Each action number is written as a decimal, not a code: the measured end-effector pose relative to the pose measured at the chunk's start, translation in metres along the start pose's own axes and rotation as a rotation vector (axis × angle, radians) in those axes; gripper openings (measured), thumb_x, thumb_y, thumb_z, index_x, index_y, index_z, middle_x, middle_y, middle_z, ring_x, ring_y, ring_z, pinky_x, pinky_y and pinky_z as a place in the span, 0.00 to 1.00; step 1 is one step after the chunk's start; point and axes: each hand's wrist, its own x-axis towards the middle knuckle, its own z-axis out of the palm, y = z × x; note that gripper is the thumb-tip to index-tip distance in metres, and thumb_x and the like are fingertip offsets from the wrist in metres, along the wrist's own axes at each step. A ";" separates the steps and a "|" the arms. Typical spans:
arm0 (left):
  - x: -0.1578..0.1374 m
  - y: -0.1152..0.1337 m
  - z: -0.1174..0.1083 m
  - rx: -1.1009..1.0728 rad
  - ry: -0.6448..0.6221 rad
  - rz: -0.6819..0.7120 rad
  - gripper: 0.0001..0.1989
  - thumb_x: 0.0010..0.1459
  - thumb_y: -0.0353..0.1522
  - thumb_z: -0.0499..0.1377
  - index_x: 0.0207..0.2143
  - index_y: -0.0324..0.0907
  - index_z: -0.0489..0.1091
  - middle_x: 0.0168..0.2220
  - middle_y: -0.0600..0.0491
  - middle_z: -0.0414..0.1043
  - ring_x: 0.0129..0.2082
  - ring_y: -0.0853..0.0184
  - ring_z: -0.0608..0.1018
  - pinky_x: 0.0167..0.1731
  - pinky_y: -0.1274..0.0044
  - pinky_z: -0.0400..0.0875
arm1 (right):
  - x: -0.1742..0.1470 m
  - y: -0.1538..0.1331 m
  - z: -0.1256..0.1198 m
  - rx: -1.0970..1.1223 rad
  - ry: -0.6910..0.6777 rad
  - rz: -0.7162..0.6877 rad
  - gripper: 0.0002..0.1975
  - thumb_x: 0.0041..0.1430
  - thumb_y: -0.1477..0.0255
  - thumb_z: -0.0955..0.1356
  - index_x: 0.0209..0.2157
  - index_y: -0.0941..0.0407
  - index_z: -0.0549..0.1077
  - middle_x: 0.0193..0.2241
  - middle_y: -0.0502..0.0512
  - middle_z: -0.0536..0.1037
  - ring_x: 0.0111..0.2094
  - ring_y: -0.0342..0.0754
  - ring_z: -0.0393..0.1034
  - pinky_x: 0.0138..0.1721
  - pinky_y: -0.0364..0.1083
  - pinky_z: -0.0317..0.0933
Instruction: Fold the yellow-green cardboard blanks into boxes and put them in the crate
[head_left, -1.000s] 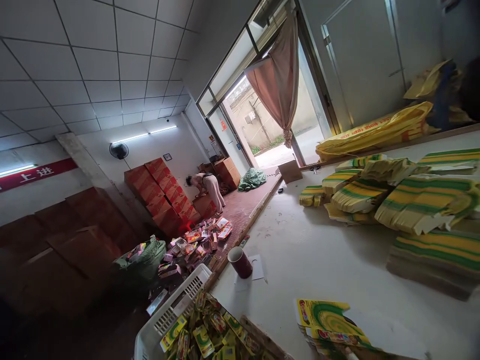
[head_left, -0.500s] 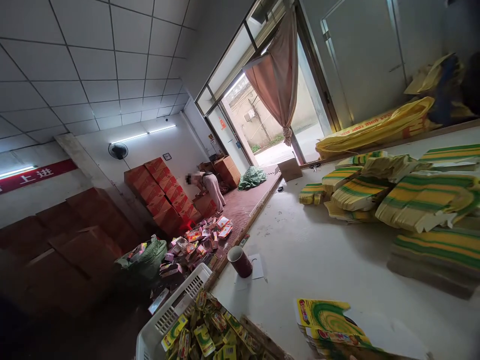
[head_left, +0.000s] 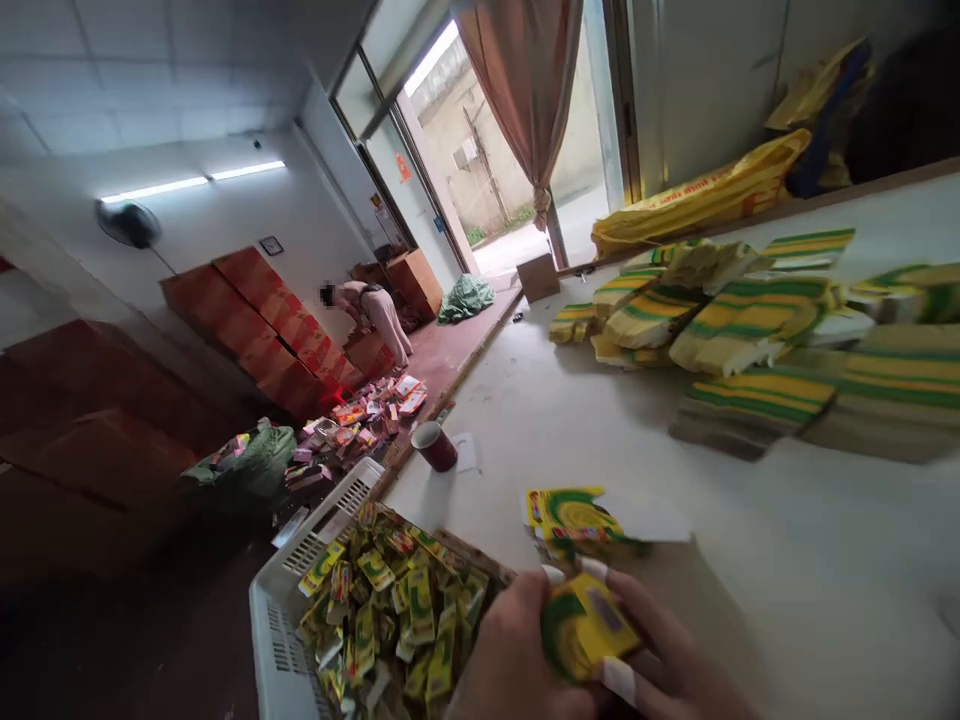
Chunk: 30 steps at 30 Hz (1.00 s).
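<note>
At the bottom of the head view, a small yellow and green box is held between my two hands. My left hand grips it from the left, thumb and fingers closed on it. On the other side my right hand pinches the same box; white wrapping covers some fingertips. Just beyond my fingers, a stack of flat printed cartons in yellow and green lies on the white table. To the left, a white plastic crate holds many similar small yellow-green boxes.
Striped carton bundles are piled on the table's far right. A dark red cup stands near its left edge. Loose pink and red packages cover the floor by stacked cartons. A person bends over near the doorway.
My view has turned right and down, so more of the crate and table shows. Both my hands have come into view with the small box between them.
</note>
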 end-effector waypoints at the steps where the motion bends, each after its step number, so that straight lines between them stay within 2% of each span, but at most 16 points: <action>1: -0.004 0.000 -0.007 0.001 -0.024 0.017 0.23 0.42 0.34 0.70 0.42 0.46 0.68 0.38 0.52 0.77 0.37 0.58 0.79 0.37 0.72 0.73 | -0.002 -0.007 0.000 0.029 -0.041 -0.002 0.31 0.54 0.63 0.72 0.60 0.52 0.69 0.56 0.63 0.76 0.55 0.58 0.73 0.53 0.52 0.71; 2: -0.008 -0.003 -0.016 0.014 -0.014 0.003 0.23 0.44 0.34 0.68 0.43 0.45 0.67 0.39 0.51 0.76 0.37 0.58 0.79 0.38 0.71 0.73 | -0.002 -0.012 -0.001 0.060 -0.092 -0.011 0.35 0.55 0.62 0.72 0.63 0.54 0.63 0.57 0.65 0.75 0.55 0.58 0.73 0.52 0.53 0.72; 3: -0.011 -0.009 -0.028 0.043 0.034 -0.025 0.26 0.44 0.33 0.68 0.46 0.46 0.66 0.41 0.50 0.76 0.40 0.57 0.79 0.42 0.69 0.73 | 0.000 -0.016 -0.004 0.041 -0.089 -0.012 0.35 0.55 0.62 0.72 0.63 0.54 0.63 0.56 0.65 0.75 0.52 0.57 0.75 0.50 0.54 0.73; 5: -0.015 -0.031 -0.056 0.216 0.266 -0.090 0.28 0.46 0.37 0.66 0.50 0.44 0.64 0.45 0.46 0.75 0.45 0.52 0.78 0.49 0.61 0.71 | 0.007 -0.018 -0.016 -0.135 0.044 -0.049 0.27 0.57 0.63 0.71 0.57 0.54 0.67 0.53 0.64 0.78 0.48 0.57 0.78 0.48 0.55 0.73; 7: -0.018 -0.060 -0.082 0.467 0.520 -0.153 0.36 0.41 0.42 0.68 0.51 0.37 0.63 0.51 0.35 0.71 0.56 0.40 0.71 0.57 0.51 0.63 | 0.017 -0.015 -0.029 -0.401 0.206 -0.079 0.16 0.60 0.66 0.67 0.50 0.54 0.71 0.47 0.62 0.81 0.45 0.56 0.79 0.46 0.56 0.74; 8: -0.019 -0.072 -0.092 0.538 0.583 -0.189 0.39 0.42 0.45 0.67 0.53 0.34 0.62 0.54 0.31 0.68 0.59 0.36 0.67 0.58 0.49 0.60 | 0.023 -0.012 -0.034 -0.511 0.261 -0.089 0.13 0.61 0.68 0.65 0.47 0.54 0.71 0.45 0.61 0.82 0.44 0.56 0.79 0.46 0.56 0.73; 9: -0.020 -0.083 -0.097 0.550 0.590 -0.201 0.40 0.44 0.48 0.65 0.54 0.32 0.62 0.55 0.29 0.67 0.59 0.36 0.67 0.58 0.48 0.61 | 0.029 -0.010 -0.038 -0.592 0.293 -0.095 0.12 0.61 0.71 0.64 0.46 0.54 0.71 0.44 0.60 0.82 0.44 0.56 0.78 0.45 0.56 0.73; 11: -0.021 -0.093 -0.095 0.481 0.553 -0.158 0.39 0.48 0.50 0.62 0.55 0.33 0.62 0.55 0.31 0.68 0.58 0.39 0.69 0.58 0.50 0.63 | 0.041 -0.005 -0.038 -0.677 0.295 -0.107 0.14 0.59 0.76 0.64 0.47 0.54 0.72 0.46 0.61 0.81 0.47 0.57 0.76 0.47 0.57 0.71; 13: -0.019 -0.087 -0.080 0.345 0.456 -0.077 0.35 0.51 0.49 0.61 0.55 0.37 0.64 0.53 0.37 0.71 0.57 0.45 0.72 0.58 0.54 0.65 | 0.053 -0.003 -0.033 -0.730 0.260 -0.113 0.17 0.56 0.80 0.64 0.47 0.55 0.72 0.46 0.61 0.81 0.48 0.59 0.74 0.48 0.58 0.69; 16: -0.013 -0.062 -0.051 0.181 0.278 -0.017 0.26 0.52 0.44 0.62 0.52 0.42 0.69 0.52 0.42 0.75 0.54 0.50 0.75 0.56 0.57 0.68 | 0.067 -0.001 -0.025 -0.820 0.206 -0.111 0.19 0.53 0.85 0.64 0.43 0.55 0.74 0.41 0.60 0.81 0.43 0.59 0.73 0.44 0.56 0.68; 19: -0.009 -0.035 -0.034 0.070 0.162 0.002 0.22 0.52 0.39 0.64 0.49 0.43 0.71 0.50 0.43 0.77 0.53 0.51 0.77 0.55 0.59 0.69 | 0.072 0.000 -0.024 -0.875 0.180 -0.122 0.22 0.48 0.88 0.62 0.41 0.55 0.73 0.38 0.59 0.81 0.40 0.57 0.73 0.42 0.53 0.66; 24: -0.007 -0.016 -0.016 -0.132 -0.050 -0.009 0.19 0.51 0.35 0.67 0.46 0.44 0.73 0.45 0.46 0.80 0.48 0.55 0.79 0.52 0.63 0.70 | 0.066 -0.004 -0.028 -0.868 0.220 -0.150 0.21 0.48 0.84 0.62 0.44 0.55 0.67 0.36 0.60 0.77 0.39 0.59 0.72 0.40 0.54 0.65; 27: -0.004 -0.015 0.001 -0.405 -0.153 -0.017 0.28 0.46 0.42 0.72 0.48 0.43 0.71 0.47 0.44 0.78 0.47 0.55 0.79 0.49 0.64 0.71 | 0.054 -0.015 -0.025 -0.745 0.222 -0.147 0.21 0.50 0.80 0.62 0.47 0.52 0.62 0.32 0.53 0.75 0.30 0.52 0.71 0.33 0.48 0.65; 29: -0.001 -0.009 0.013 -0.675 -0.126 0.008 0.35 0.41 0.51 0.72 0.47 0.42 0.70 0.48 0.42 0.76 0.48 0.53 0.78 0.50 0.63 0.71 | 0.041 -0.026 -0.015 -0.550 0.145 -0.140 0.19 0.52 0.77 0.64 0.47 0.51 0.61 0.30 0.49 0.72 0.27 0.47 0.69 0.30 0.45 0.65; 30: 0.001 -0.005 0.018 -0.820 -0.072 0.029 0.37 0.40 0.56 0.69 0.46 0.42 0.71 0.47 0.42 0.75 0.48 0.52 0.77 0.50 0.63 0.70 | 0.033 -0.032 -0.008 -0.431 0.078 -0.130 0.18 0.54 0.75 0.65 0.46 0.51 0.61 0.29 0.48 0.71 0.26 0.46 0.69 0.29 0.44 0.66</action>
